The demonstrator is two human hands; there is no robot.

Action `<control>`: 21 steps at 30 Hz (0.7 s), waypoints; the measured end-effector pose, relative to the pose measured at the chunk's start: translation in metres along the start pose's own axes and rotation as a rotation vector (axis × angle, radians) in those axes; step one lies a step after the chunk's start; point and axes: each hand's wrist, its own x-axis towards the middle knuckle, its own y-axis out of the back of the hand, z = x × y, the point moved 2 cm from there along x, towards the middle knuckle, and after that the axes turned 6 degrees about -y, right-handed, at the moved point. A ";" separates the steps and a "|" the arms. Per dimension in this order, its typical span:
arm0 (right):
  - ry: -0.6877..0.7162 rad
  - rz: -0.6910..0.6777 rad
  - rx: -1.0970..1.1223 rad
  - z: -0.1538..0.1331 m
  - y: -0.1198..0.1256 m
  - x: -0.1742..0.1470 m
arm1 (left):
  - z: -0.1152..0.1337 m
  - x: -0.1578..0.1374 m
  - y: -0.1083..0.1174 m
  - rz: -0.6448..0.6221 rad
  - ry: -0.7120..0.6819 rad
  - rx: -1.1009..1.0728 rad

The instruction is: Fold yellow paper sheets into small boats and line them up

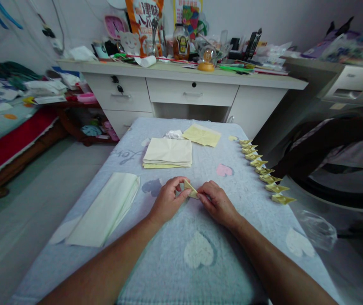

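Observation:
Between my two hands is a small piece of folded yellow paper (190,188), held just above the cloth-covered table. My left hand (170,197) pinches its left side between thumb and fingers. At its lower right corner, my right hand (217,201) grips the edge with thumb and forefinger. Beyond the hands lies a stack of cream and yellow paper sheets (168,151). A looser yellow sheet (202,134) rests behind it, beside a crumpled white tissue (174,134). Along the table's right edge runs a row of several folded yellow paper boats (264,170).
A folded pale paper bundle (107,209) lies at the table's left. Behind the blue patterned tablecloth (169,262) stands a white desk (194,91) crowded with jars and packets. A washing machine (349,91) is on the right, with a clear plastic bag (317,230) near the table edge.

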 end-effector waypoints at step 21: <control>-0.353 -0.036 0.666 0.006 -0.012 0.000 | 0.022 -0.010 -0.006 0.083 -0.202 0.252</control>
